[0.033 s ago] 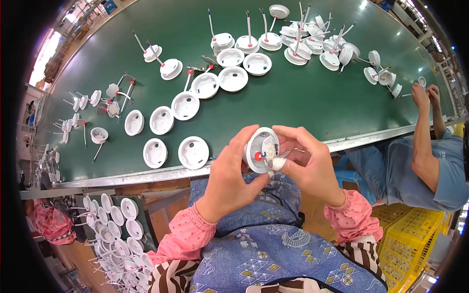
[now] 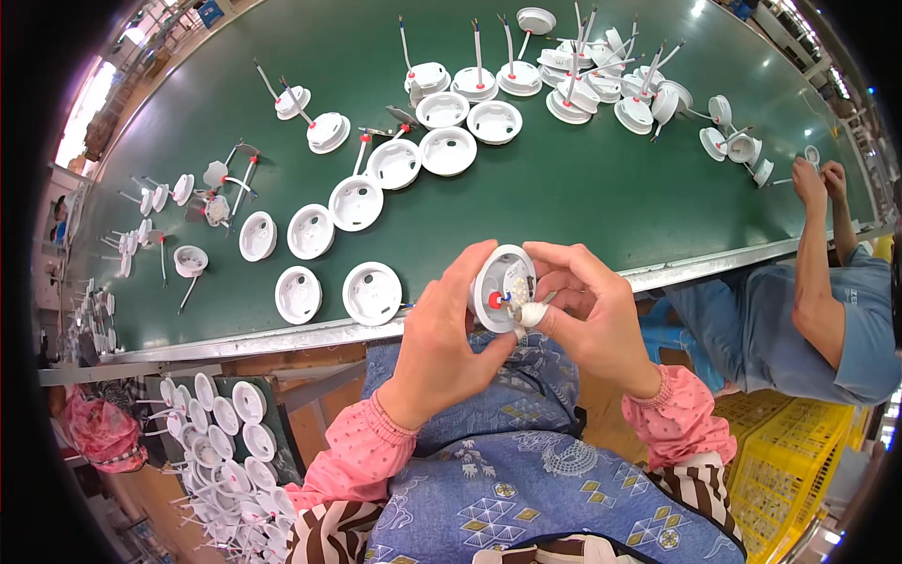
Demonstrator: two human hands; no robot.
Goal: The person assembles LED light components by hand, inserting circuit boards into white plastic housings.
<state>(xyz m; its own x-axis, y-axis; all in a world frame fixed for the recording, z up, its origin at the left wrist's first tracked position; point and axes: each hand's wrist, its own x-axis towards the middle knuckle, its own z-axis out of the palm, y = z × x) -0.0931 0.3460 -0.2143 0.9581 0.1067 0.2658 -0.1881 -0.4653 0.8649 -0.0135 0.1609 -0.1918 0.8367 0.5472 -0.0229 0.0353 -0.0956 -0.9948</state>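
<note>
At the near edge of the green table [image 2: 564, 207], a person holds a round white housing [image 2: 482, 277] between both hands. The left hand [image 2: 440, 338] is clamped on its left side; the right hand [image 2: 601, 321] grips its right side, the white-wrapped thumb by a small pale board [image 2: 518, 275] inside. Open white cups [image 2: 372, 293] lie across the table's left and middle, wired white units [image 2: 520, 80] along its far side. A co-worker [image 2: 832, 329] sits at its right end.
</note>
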